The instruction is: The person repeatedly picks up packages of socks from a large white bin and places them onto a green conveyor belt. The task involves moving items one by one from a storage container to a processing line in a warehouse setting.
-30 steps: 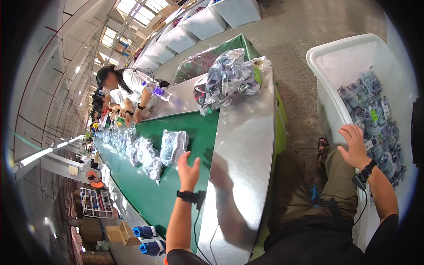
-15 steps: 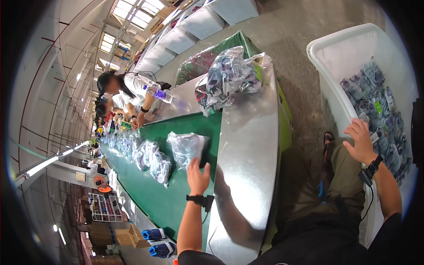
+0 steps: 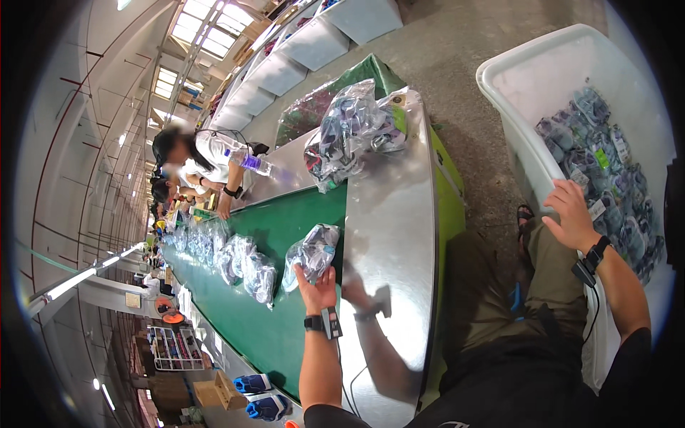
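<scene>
On the green conveyor belt [image 3: 214, 303], my left hand [image 3: 319, 291] is turned palm up at the near end of a clear plastic bag [image 3: 312, 250]. Its thumb and fingers take hold of the bag's edge; grey and pale items, perhaps shoes, show through the film. To my right, my right hand [image 3: 573, 217] lies on the rim of a large white bin [image 3: 517, 121], fingers stretched out and holding nothing. Inside that bin are many greyish packed items [image 3: 603, 160], some with white tags. Further left on the belt lie more clear bags [image 3: 246, 264], several in a row.
A heap of filled clear bags [image 3: 353, 132] sits on the metal table edge [image 3: 392, 235]. Beside it a person [image 3: 214, 153] in white leans over the belt, near a plastic bottle [image 3: 246, 160]. Blue shoes [image 3: 265, 406] and a cardboard box [image 3: 220, 391] stand at the lower left.
My left hand has turned from palm down to palm up at the bag. The bag has tipped over and shows more of its contents. My right hand stays on the bin rim.
</scene>
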Demonstrator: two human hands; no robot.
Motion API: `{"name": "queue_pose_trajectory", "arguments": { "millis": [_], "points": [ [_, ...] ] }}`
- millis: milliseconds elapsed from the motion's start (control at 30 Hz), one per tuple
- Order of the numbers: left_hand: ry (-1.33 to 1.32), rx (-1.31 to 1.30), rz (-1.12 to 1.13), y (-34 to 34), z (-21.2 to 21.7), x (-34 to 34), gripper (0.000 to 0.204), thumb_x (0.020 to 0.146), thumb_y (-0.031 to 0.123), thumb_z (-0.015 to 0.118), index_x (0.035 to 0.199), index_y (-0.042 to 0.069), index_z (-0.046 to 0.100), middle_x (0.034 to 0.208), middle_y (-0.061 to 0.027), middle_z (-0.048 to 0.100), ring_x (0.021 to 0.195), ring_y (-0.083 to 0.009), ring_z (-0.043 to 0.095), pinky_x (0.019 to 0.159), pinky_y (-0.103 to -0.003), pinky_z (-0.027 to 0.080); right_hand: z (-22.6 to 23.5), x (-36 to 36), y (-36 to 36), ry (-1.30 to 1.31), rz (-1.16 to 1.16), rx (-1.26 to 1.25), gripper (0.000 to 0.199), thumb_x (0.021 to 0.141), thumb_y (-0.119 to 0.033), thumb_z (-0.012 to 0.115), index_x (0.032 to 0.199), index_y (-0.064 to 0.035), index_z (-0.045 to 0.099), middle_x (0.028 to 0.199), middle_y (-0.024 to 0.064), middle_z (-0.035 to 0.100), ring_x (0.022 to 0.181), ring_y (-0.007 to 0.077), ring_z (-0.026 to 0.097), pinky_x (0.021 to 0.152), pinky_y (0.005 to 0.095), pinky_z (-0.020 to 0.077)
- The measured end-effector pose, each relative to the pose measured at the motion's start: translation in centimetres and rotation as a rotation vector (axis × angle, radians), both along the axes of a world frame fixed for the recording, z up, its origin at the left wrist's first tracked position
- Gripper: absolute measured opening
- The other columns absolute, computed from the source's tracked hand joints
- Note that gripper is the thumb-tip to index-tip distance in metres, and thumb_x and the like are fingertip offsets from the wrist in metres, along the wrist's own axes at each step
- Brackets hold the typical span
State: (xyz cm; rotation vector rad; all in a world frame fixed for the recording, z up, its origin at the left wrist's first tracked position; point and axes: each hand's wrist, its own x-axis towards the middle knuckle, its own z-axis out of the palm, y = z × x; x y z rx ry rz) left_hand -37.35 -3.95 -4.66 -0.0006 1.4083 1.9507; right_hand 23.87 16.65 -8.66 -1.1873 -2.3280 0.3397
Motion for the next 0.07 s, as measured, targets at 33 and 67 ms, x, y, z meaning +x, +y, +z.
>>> {"name": "queue_pose_trajectory", "arguments": {
  "millis": [33, 67],
  "points": [
    [-0.035, 0.005, 0.001, 0.54, -0.64, -0.67, 0.098, 0.083, 0.064, 0.082, 0.156, 0.016, 0.036, 0.147, -0.0134, 0.047, 0.138, -0.036, 0.049, 0.116, -0.049, 0.046, -0.09, 0.07, 0.09, 0.007, -0.003, 0.002, 0.029, 0.075, -0.016, 0.08, 0.101, -0.0081, 0.069, 0.112, 0.0116, 0.065, 0.136, 0.0378, 0.049, 0.119, 0.0573, 0.0317],
    [-0.072, 0.008, 0.016, 1.29, -1.08, -1.65, 0.094, 0.086, 0.064, 0.08, 0.156, 0.02, 0.037, 0.148, -0.0075, 0.045, 0.138, -0.0345, 0.047, 0.115, -0.049, 0.047, -0.13, 0.2, 0.16, -0.009, 0.012, -0.008, 0.029, 0.076, -0.017, 0.08, 0.101, -0.0087, 0.069, 0.114, 0.0124, 0.064, 0.137, 0.0376, 0.049, 0.12, 0.0572, 0.0313]
  ]
}}
